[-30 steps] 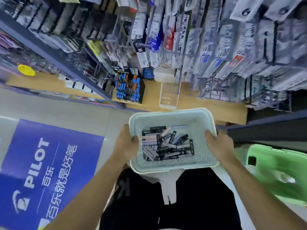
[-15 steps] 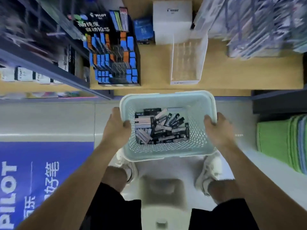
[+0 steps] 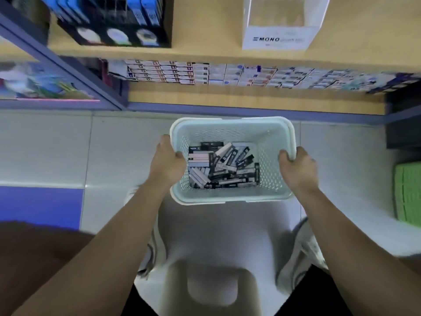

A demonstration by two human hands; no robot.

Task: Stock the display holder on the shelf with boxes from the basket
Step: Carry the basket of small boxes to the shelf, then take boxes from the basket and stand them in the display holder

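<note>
A pale mint perforated basket (image 3: 230, 126) hangs low over the floor in front of the shelving, held by both hands. My left hand (image 3: 167, 163) grips its left rim, thumb hooked inside. My right hand (image 3: 296, 166) grips the right rim the same way. Inside lies a loose heap of several slim boxes (image 3: 222, 166), black, grey and pink. A clear display holder (image 3: 281, 21) with a white MONO label stands on the wooden upper shelf (image 3: 205, 23), above and slightly right of the basket. No boxes show inside it.
A black rack of blue items (image 3: 114, 21) stands left of the holder. Rows of small packs (image 3: 227, 74) line the lower shelf. A white plastic stool (image 3: 211, 265) is below the basket between my shoes. A green crate (image 3: 407, 190) sits at right.
The view has tilted downward and the basket has sunk from shelf height toward the floor. Both hands keep their grip on its rims.
</note>
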